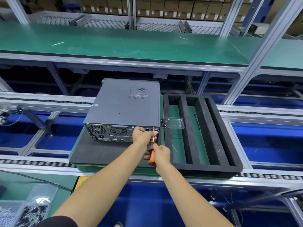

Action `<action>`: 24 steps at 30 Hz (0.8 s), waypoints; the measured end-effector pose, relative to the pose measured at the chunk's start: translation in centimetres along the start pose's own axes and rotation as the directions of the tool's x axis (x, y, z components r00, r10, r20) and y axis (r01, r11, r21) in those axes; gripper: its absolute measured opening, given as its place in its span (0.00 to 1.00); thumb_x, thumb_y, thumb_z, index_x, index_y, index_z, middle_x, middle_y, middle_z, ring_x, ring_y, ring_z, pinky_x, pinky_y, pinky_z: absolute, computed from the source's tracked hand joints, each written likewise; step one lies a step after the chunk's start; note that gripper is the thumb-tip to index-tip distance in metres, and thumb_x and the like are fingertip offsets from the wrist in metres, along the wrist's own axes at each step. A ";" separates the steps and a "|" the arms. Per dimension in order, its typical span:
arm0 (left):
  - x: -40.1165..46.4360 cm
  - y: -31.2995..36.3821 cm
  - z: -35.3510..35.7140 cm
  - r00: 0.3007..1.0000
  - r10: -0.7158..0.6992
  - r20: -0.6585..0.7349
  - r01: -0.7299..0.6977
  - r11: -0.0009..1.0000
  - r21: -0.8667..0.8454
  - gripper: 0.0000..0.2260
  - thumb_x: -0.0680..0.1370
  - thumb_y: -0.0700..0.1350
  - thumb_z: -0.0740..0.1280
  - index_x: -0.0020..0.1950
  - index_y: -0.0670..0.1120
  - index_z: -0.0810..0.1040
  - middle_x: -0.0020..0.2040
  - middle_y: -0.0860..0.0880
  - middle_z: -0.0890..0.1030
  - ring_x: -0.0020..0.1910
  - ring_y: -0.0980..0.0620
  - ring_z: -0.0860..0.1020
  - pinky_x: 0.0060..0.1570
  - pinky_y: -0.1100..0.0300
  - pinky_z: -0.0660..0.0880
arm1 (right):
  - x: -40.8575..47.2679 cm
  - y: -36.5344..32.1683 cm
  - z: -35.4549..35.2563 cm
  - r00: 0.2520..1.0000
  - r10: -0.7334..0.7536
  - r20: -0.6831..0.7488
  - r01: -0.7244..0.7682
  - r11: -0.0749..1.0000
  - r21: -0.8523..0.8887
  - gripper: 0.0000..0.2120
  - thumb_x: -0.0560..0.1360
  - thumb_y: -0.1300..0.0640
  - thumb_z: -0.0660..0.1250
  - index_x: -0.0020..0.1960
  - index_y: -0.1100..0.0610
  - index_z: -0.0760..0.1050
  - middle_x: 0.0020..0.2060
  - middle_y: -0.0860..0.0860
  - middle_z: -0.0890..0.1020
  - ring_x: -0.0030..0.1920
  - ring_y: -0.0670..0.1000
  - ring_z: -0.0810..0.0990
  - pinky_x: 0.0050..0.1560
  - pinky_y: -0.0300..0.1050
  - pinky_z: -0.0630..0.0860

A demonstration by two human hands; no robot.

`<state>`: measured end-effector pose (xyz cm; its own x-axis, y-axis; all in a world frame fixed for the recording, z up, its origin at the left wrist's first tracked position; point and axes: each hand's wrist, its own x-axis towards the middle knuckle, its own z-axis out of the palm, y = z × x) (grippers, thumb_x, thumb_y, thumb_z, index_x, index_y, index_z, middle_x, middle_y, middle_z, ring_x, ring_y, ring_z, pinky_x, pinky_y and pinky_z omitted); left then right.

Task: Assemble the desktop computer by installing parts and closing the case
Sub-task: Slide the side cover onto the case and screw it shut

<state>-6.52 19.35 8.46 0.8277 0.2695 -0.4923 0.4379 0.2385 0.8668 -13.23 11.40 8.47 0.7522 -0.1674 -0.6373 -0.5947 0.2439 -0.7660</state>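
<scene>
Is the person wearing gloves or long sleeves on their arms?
No gloves: the left hand and the right hand are bare, with no rings, watch or bracelet showing. Both forearms are uncovered too. The only clothing in view is a black sleeve at the top of the left arm, seemingly short. The right arm's upper part is out of frame.

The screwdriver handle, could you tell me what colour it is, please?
Orange, seen in the head view: the screwdriver handle.

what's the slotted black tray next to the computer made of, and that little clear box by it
The slotted tray looks like matte black foam: thick, soft-edged ribs and no shine. The small box beside the computer case appears to be clear thin plastic: it is see-through, with glossy edges and dark screws inside.
</scene>
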 end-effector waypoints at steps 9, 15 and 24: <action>0.7 4.6 -4.3 0.806 0.575 0.138 -0.501 0.541 0.675 0.14 0.73 0.61 0.75 0.44 0.54 0.75 0.37 0.59 0.82 0.43 0.58 0.78 0.45 0.55 0.73 | -0.2 0.7 0.2 0.998 0.009 -0.061 -0.008 1.000 0.018 0.06 0.80 0.61 0.59 0.47 0.60 0.73 0.25 0.53 0.76 0.20 0.49 0.66 0.22 0.39 0.60; 8.2 10.6 -11.6 0.803 0.586 0.110 -0.393 0.381 0.837 0.13 0.77 0.49 0.74 0.60 0.49 0.79 0.59 0.46 0.77 0.62 0.43 0.71 0.60 0.55 0.63 | -0.1 -1.7 2.9 0.959 -0.277 -0.057 0.271 0.958 -0.093 0.08 0.78 0.62 0.60 0.40 0.58 0.70 0.24 0.51 0.73 0.24 0.48 0.65 0.28 0.44 0.60; 12.7 12.9 -13.5 0.839 0.313 0.445 -0.526 0.255 0.811 0.10 0.74 0.42 0.78 0.54 0.45 0.84 0.46 0.48 0.82 0.49 0.45 0.81 0.52 0.56 0.76 | 4.2 -8.8 7.4 0.927 -0.361 -0.100 0.353 0.931 -0.088 0.06 0.78 0.61 0.61 0.42 0.57 0.70 0.27 0.51 0.74 0.25 0.47 0.68 0.29 0.44 0.62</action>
<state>4.87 38.44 12.36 0.9878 -0.1144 -0.1059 -0.0386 -0.8377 0.5448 -2.70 15.61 13.15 0.8840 -0.3385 -0.3226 -0.3132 0.0837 -0.9460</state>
